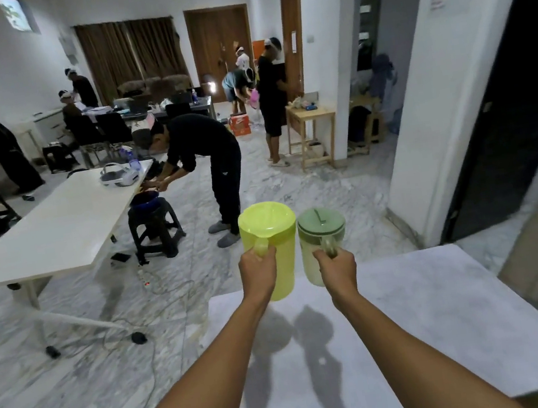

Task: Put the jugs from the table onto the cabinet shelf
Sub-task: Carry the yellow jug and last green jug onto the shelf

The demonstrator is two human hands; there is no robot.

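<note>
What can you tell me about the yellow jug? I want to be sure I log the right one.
The yellow jug is a tall, translucent yellow-green plastic cylinder with a matching flat lid, closed. Its loop handle faces the camera and is gripped by the left hand. It is held upright, apparently lifted over the far edge of the pale table. It sits close beside the green-lidded jug; whether they touch is unclear. Contents cannot be made out.

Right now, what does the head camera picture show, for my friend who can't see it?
Two hands hold jugs by their handles above a white table: the left hand a yellow jug, the right hand a green-lidded jug. Behind, people work in a marble-floored room.
</note>
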